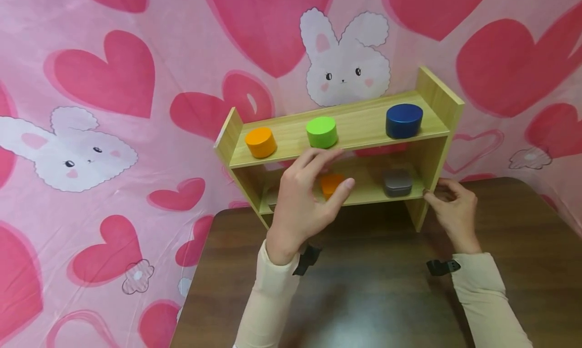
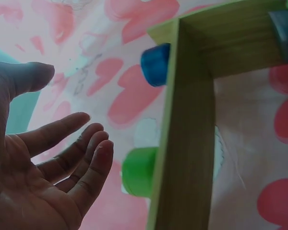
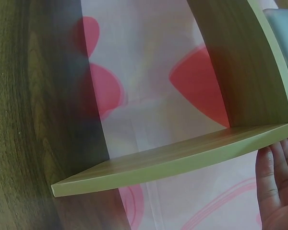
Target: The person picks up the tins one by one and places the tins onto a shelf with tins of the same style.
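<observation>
A small two-tier wooden shelf (image 1: 364, 118) stands on the table against a patterned cloth. On its top board are an orange round tin (image 1: 260, 142), a green round tin (image 1: 322, 132) and a dark blue tin (image 1: 403, 120). The lower board carries an orange tin (image 1: 331, 184), partly hidden by my left hand (image 1: 302, 201), and a grey tin (image 1: 397, 182). My left hand hovers in front of the shelf, fingers spread and holding nothing, close to the green tin (image 2: 140, 171). My right hand (image 1: 454, 214) grips the shelf's right side panel, thumb at its front edge, fingers (image 3: 268, 177) against the outer face.
The dark brown wooden table (image 1: 364, 287) extends in front of the shelf and to its right. Behind hangs a pink cloth (image 1: 191, 151) with hearts and rabbits. Raised side panels (image 1: 438, 98) bound the top board at both ends.
</observation>
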{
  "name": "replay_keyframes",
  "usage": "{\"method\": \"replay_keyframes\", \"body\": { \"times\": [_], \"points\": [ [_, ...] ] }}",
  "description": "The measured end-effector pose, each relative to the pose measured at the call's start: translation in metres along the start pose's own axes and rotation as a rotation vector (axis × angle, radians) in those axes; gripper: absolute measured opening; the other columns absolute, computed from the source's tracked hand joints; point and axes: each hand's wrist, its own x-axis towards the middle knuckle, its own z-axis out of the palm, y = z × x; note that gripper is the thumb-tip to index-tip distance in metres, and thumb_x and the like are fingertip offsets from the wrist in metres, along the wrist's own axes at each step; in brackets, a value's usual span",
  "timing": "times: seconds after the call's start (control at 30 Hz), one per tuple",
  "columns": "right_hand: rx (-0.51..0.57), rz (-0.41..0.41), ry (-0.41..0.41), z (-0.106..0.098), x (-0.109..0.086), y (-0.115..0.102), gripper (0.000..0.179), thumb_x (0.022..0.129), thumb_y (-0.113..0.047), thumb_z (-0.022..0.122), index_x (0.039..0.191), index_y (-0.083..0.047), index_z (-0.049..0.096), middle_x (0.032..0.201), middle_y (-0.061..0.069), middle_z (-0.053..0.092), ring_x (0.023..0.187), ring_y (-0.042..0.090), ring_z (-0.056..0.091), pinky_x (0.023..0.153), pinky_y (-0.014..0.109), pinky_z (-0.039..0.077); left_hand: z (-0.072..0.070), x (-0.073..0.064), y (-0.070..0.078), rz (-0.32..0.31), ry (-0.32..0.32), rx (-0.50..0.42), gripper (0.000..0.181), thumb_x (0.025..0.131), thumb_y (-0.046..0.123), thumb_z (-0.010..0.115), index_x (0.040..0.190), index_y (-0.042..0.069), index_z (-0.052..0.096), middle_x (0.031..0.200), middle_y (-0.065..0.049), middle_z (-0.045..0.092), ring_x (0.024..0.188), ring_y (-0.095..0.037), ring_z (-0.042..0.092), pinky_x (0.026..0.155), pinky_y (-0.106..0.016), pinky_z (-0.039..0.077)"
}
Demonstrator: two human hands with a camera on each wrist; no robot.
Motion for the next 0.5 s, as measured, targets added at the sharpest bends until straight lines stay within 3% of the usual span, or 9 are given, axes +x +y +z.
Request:
{"method": "replay_keyframes", "body": {
  "times": [0.2, 0.37, 0.5],
  "points": [
    [-0.002, -0.001, -0.009, 0.0, 0.001, 0.003, 0.031, 0.08, 0.013, 0.072, 0.093, -0.015, 0.075, 0.074, -0.029, 0.069, 0.068, -0.013, 0.068, 0.066, 0.004, 0.053, 0.0, -0.013, -0.013, -0.013, -0.013, -0.003, 0.042, 0.092, 0.029, 0.078, 0.128, 0.01, 0.072, 0.119, -0.004, 0.071, 0.11, -0.02, 0.068, 0.1, -0.028, 0.056],
    [-0.047, 0.016, -0.015, -0.003, 0.003, 0.003, 0.022, 0.082, 0.009, 0.073, 0.098, -0.006, 0.076, 0.076, -0.03, 0.069, 0.069, -0.014, 0.067, 0.066, 0.004, 0.052, 0.004, -0.033, -0.024, -0.06, -0.021, 0.013, 0.039, 0.093, 0.028, 0.078, 0.128, 0.012, 0.072, 0.121, -0.002, 0.071, 0.112, -0.016, 0.068, 0.1, -0.032, 0.057],
    [-0.071, 0.03, -0.012, -0.006, 0.003, 0.001, 0.022, 0.082, 0.006, 0.074, 0.097, -0.011, 0.076, 0.074, -0.031, 0.068, 0.067, -0.015, 0.066, 0.064, 0.004, 0.052, 0.008, -0.049, -0.034, -0.102, -0.032, 0.018, 0.039, 0.093, 0.028, 0.077, 0.129, 0.014, 0.072, 0.121, -0.001, 0.071, 0.113, -0.019, 0.069, 0.101, -0.034, 0.057]
  ]
}}
